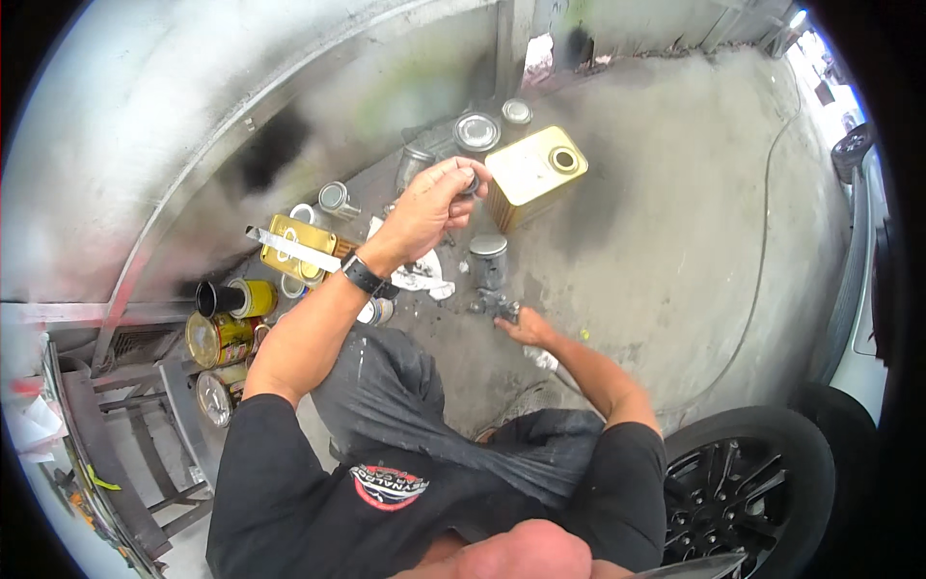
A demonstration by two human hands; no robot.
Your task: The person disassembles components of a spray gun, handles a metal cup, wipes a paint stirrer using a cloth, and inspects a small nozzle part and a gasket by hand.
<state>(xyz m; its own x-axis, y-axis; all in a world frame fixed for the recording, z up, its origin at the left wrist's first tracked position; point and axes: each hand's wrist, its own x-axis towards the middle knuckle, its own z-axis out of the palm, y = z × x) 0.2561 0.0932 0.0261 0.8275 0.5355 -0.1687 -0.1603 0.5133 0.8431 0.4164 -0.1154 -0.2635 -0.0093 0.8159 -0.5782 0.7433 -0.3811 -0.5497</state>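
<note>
My left hand is raised beside the large gold rectangular can, whose round spout is uncovered, and pinches a small dark round cap. My right hand grips a metal spray gun low over the floor; its cylindrical cup with a silver lid stands upright on top. White crumpled rags lie left of the gun. Behind my left wrist, a long light-coloured stick rests across a smaller gold can.
Several tins line the paint-smudged wall. A metal stand is at lower left. A hose runs across the floor. A black wheel and a white vehicle are at my right.
</note>
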